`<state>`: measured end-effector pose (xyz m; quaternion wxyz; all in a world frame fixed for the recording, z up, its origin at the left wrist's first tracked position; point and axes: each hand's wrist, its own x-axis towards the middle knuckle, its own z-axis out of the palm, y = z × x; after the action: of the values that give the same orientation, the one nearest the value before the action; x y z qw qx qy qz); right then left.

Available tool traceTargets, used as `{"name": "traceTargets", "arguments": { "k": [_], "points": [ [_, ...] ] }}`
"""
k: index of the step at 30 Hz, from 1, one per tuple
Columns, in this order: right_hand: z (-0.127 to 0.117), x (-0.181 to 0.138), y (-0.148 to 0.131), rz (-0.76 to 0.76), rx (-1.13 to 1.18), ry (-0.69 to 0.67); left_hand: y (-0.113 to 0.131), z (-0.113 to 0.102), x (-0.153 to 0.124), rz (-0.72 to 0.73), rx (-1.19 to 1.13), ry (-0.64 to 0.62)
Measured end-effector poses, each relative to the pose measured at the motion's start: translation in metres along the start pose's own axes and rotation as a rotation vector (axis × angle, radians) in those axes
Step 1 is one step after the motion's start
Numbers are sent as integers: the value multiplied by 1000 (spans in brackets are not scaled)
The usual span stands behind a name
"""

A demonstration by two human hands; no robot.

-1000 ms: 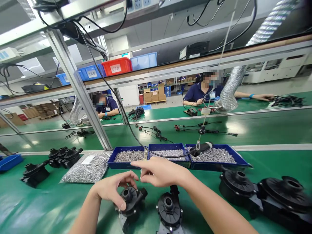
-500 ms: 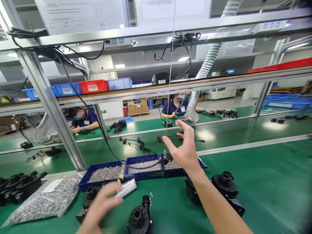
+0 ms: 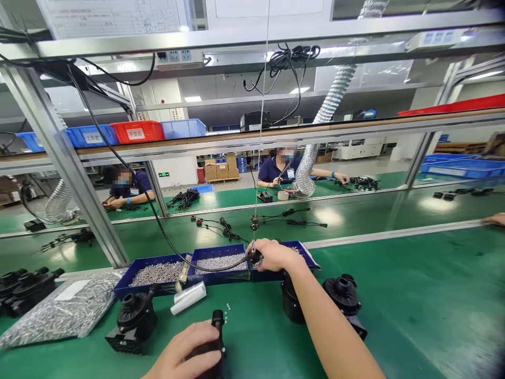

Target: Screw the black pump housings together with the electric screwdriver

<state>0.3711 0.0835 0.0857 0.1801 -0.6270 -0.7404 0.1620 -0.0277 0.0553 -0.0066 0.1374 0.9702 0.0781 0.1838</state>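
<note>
My right hand (image 3: 274,256) is closed around the top of an electric screwdriver (image 3: 256,257) that hangs on a wire over the bins. Its black cable loops off to the left, and my fingers hide most of its body. At the bottom, my left hand (image 3: 189,350) is wrapped over a black pump (image 3: 218,321) standing on the green bench; its upright spout shows past the fingers. A few tiny white pieces (image 3: 226,313) lie beside that spout. Behind are blue bins (image 3: 221,279) of small metal screws, the rightmost partly covered by my right hand.
More black pumps (image 3: 132,318) stand left, and others (image 3: 343,295) beside my right forearm. A bag of metal parts (image 3: 67,310) and a white roll (image 3: 188,298) lie on the left. A metal frame post (image 3: 74,173) rises there. Co-workers sit across; another person's hand (image 3: 495,219) shows right.
My right hand has come down and left from open air and closed on the hanging screwdriver. My left hand has moved right and down onto the pump. The view has shifted slightly.
</note>
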Motion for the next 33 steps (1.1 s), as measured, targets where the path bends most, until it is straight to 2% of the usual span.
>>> {"name": "traceTargets", "arguments": {
  "k": [3,5,6,8,10,12,15,18,22,28,33],
  "points": [
    [2,3,2,-21,5,76,-6,30,25,37,-29,80],
    [-3,-2,2,-56,27,150,-11,39,51,54,-128,226],
    [-7,-5,2,-74,41,196,-13,40,65,19,-174,307],
    [-16,-13,-1,-103,58,294,-19,36,86,-141,-196,442],
    [-24,-20,-8,-139,99,430,-29,32,95,-284,-153,487],
    [-27,-26,-17,-212,227,612,-41,32,92,-343,-74,423],
    [-23,-31,-37,-371,592,832,-58,41,80,-390,66,243],
    [-17,-34,-59,-489,925,891,-66,48,74,-448,133,99],
    [-13,-37,-82,-533,1091,977,-64,43,78,-462,142,22],
    [-1,-27,-91,-530,1142,993,-60,41,82,-427,133,32],
    [18,-16,-97,-549,1105,822,-58,44,88,-429,177,-3]
  ]
}}
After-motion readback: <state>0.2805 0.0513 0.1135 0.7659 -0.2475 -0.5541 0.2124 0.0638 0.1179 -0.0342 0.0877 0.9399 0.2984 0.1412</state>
